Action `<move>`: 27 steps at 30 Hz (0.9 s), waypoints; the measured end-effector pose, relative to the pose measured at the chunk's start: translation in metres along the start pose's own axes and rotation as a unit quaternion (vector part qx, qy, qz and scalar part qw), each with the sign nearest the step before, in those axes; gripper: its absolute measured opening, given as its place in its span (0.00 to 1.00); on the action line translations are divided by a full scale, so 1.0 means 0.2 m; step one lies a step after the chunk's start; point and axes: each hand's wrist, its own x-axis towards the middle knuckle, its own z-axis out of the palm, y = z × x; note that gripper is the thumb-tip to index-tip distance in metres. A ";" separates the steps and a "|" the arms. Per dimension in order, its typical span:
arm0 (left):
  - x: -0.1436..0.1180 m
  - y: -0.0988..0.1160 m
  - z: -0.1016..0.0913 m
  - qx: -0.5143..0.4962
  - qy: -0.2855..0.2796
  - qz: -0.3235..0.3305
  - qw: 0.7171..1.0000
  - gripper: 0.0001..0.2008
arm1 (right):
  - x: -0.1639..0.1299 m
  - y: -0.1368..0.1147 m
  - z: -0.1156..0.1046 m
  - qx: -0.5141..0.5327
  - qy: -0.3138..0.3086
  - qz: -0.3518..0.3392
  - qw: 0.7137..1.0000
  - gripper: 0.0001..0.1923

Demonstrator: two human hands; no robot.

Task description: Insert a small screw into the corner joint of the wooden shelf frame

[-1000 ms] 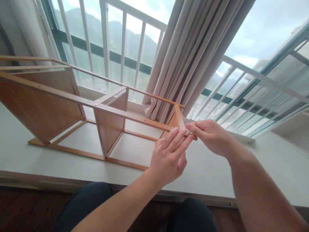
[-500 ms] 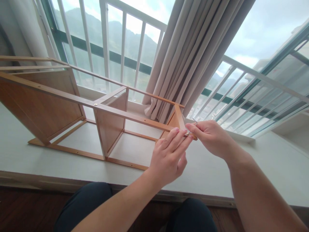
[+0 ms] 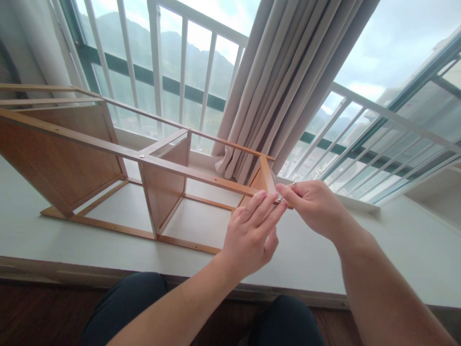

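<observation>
A wooden shelf unit [image 3: 173, 166] lies on its side on a pale ledge. At its right end, my right hand [image 3: 311, 204] is closed on a thin metal hex key [image 3: 295, 182], pinched between thumb and fingers. The key's lower end reaches down to the rail's corner; the screw head there is mostly hidden by fingers. My left hand [image 3: 254, 230] lies over the same corner from the near side, fingers close together on the rail, steadying the shelf unit. Its thumb hangs below, and its fingertips almost meet my right thumb.
The white ledge [image 3: 309, 264] runs beneath the shelf unit, with its front edge by my knees [image 3: 126, 305]. Behind stand a gathered grey curtain [image 3: 277, 67], a white railing [image 3: 201, 19] and windows. Dark wooden floor [image 3: 36, 312] shows below.
My right hand has turned the hex key slightly, so its upper arm now points another way and shows less. My left hand and the shelf unit stay in place.
</observation>
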 end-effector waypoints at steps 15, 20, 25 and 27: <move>0.01 0.00 0.00 -0.013 0.013 -0.003 1.000 0.25 | -0.04 -0.03 -0.05 0.022 0.025 -0.010 0.999 0.28; 0.00 0.00 0.00 -0.012 0.004 -0.008 1.000 0.26 | -0.04 -0.01 -0.07 0.018 -0.035 -0.032 0.999 0.26; 0.00 0.00 0.00 -0.014 0.002 -0.004 1.000 0.26 | -0.02 0.00 -0.06 0.031 -0.083 -0.041 0.995 0.25; 0.00 0.00 0.00 -0.012 0.001 -0.005 1.000 0.27 | -0.01 0.00 -0.07 0.037 -0.100 -0.048 0.993 0.25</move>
